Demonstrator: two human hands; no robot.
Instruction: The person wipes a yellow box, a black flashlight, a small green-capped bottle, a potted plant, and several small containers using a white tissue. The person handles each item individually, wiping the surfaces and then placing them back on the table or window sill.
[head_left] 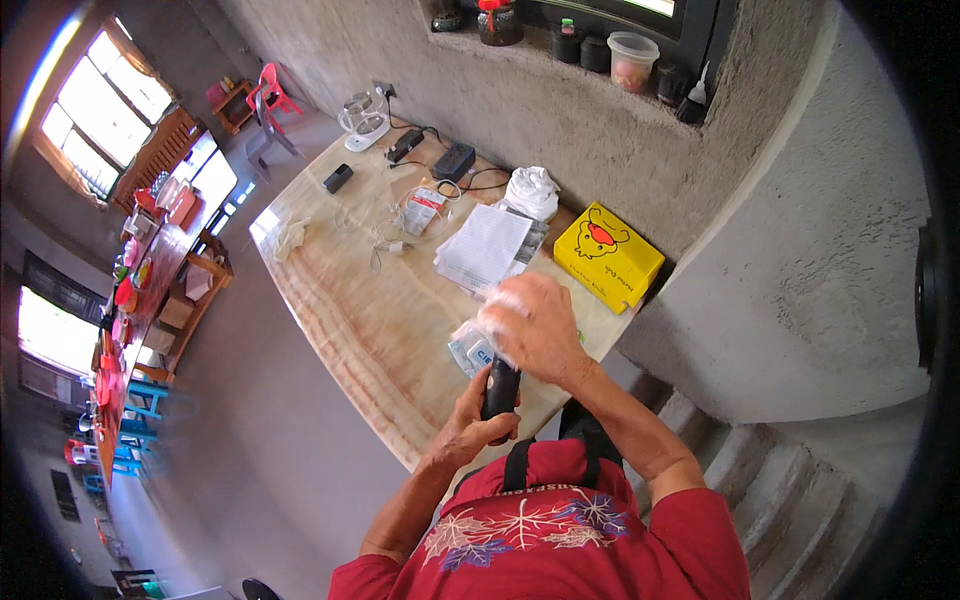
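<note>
Around a black, rounded, handle-like object (500,390) my left hand (470,422) is closed, holding it tilted in front of my body. Over its upper end my right hand (545,330) is closed on a soft white wad (495,322), which looks like tissue or cloth and is partly blurred. The object's top is hidden by this hand and the wad. A small clear and blue packet (468,352) shows just beside the hands, at the table's near edge; whether it is held or lies there I cannot tell.
On the marble-patterned table (345,300) are printed papers (485,245), a yellow box (607,257), a white cloth bundle (532,193), cables and a black power brick (454,161). A glass-jugged appliance (364,120) stands at the far end. Concrete steps (760,480) descend at right.
</note>
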